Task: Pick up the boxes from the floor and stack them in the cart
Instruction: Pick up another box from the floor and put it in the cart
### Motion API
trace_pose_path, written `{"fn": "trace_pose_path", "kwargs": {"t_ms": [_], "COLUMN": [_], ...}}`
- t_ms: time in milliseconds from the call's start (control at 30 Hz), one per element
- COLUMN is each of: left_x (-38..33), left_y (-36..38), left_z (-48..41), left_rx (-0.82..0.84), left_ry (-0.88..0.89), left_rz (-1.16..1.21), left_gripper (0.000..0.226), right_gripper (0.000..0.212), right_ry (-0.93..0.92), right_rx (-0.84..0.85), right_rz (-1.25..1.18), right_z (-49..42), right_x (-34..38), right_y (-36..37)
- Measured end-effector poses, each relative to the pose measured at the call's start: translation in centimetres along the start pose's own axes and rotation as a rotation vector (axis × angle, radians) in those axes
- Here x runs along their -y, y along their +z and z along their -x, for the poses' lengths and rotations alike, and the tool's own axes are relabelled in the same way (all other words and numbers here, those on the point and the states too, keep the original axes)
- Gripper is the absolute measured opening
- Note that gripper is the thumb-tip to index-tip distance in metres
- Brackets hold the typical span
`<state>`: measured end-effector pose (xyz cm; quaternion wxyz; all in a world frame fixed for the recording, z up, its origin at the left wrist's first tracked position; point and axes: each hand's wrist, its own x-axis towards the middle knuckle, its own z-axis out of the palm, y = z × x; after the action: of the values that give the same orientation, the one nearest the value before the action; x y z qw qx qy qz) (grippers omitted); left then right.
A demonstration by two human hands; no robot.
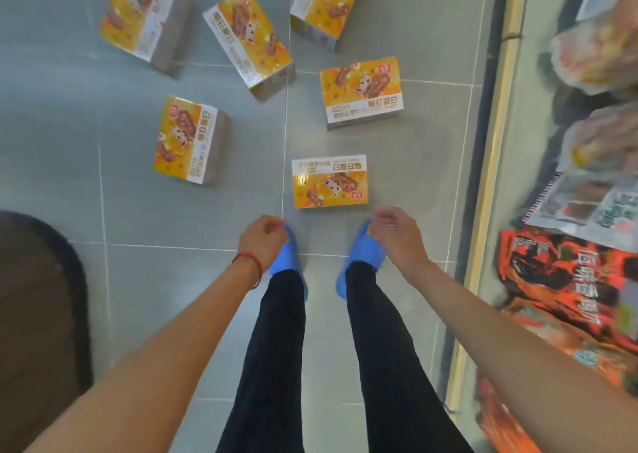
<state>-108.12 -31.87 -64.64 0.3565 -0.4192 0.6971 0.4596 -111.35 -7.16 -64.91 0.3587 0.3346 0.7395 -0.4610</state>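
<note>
both hands [264, 236] loosely curled over boxes [329, 181]

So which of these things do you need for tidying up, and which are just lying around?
For the job: the yellow boxes on the floor: nearest box, middle-right box, middle-left box, top-left box, top-middle box, top-right box; empty left hand and right hand.

Just lying about: orange packet and pale bags at the right.

Blue rubber slippers [366, 247] side by side, black trousers [379, 349] above; on the right, orange-and-black printed packets [559, 273] and clear plastic bags [597, 52] in a cream-rimmed display bin [494, 162].
</note>
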Motion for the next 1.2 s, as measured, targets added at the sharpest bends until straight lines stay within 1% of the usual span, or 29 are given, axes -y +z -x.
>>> {"fn": "trace_pose_path", "kwargs": {"t_ms": [133, 233, 300, 400, 433, 500, 567, 633, 733, 800, 900, 933, 1000, 1033, 1067, 1100, 1133, 1200], "left_x": [3.1, 5.3, 6.5, 8.1, 8.4, 8.7, 9.0, 9.7, 10.5, 10.4, 9.7, 9.3, 8.5, 8.2, 7.7, 7.1, 6.5, 5.1], "left_y": [4.6, 7.8, 9.7, 12.1, 12.8, 13.9, 14.9, 15.7, 15.8, 15.1, 13.5, 13.0, 12.2, 12.0, 11.8, 11.7, 11.7, 11.7], "left_z": [-7.3, -13.3, -17.3, -23.0, -24.6, -27.2, -29.1, -30.3, -30.7, -30.6, -29.8, -29.2, -28.1, -27.7, -27.6, -27.4, -27.6, -28.2], "left_rx": [0.006, 0.002, -0.008, -0.027, -0.031, -0.032, 0.001, 0.042, 0.042, 0.034, 0.036, 0.025, -0.025, -0.051, -0.087, -0.123, -0.157, -0.205], "left_ry": [-0.064, -0.079, -0.082, -0.056, -0.047, -0.031, 0.033, 0.135, 0.138, 0.141, 0.148, 0.142, 0.125, 0.115, 0.109, 0.104, 0.093, 0.086], "left_rz": [0.006, -0.005, 0.022, 0.041, 0.073, 0.157, 0.207, 0.218, 0.203, 0.199, 0.185, 0.168, 0.153, 0.165, 0.182, 0.199, 0.209, 0.256], "left_gripper": [0.035, 0.043, 0.052, 0.064, 0.063, 0.053, 0.053, 0.066, 0.087, 0.090, 0.082, 0.076, 0.065, 0.064, 0.068, 0.071, 0.068, 0.056], "right_gripper": [0.037, 0.041, 0.047, 0.062, 0.068, 0.077, 0.079, 0.087, 0.098, 0.098, 0.089, 0.083, 0.061, 0.049, 0.042, 0.040, 0.047, 0.070], "right_ry": [0.013, -0.006, -0.008, -0.003, -0.002, -0.016, -0.055, -0.096, -0.148, -0.155, -0.198, -0.204, -0.229, -0.247, -0.260, -0.267, -0.261, -0.230], "right_rx": [0.070, 0.040, 0.018, 0.034, 0.055, 0.116, 0.170, 0.173, 0.138, 0.123, 0.094, 0.077, 0.027, -0.006, -0.039, -0.060, -0.073, -0.081], "right_rz": [0.128, 0.218, 0.251, 0.237, 0.229, 0.182, 0.140, 0.114, 0.048, 0.024, 0.006, 0.000, -0.019, -0.011, 0.000, 0.010, 0.017, 0.008], "right_z": [-9.1, -15.3, -19.0, -23.8, -25.1, -27.3, -29.1, -30.3, -30.4, -29.6, -27.8, -27.1, -26.1, -25.9, -25.8, -25.7, -26.0, -26.9], "right_x": [-2.3, -5.3, -7.4, -10.6, -11.5, -13.0, -14.1, -14.6, -15.1, -14.9, -14.0, -13.6, -12.3, -11.9, -11.4, -11.0, -10.7, -9.9], "right_y": [0.1, 0.8, 1.6, 3.3, 3.9, 5.2, 6.4, 7.6, 8.6, 8.7, 8.3, 8.1, 7.8, 7.7, 7.7, 7.7, 7.8, 8.1]}}
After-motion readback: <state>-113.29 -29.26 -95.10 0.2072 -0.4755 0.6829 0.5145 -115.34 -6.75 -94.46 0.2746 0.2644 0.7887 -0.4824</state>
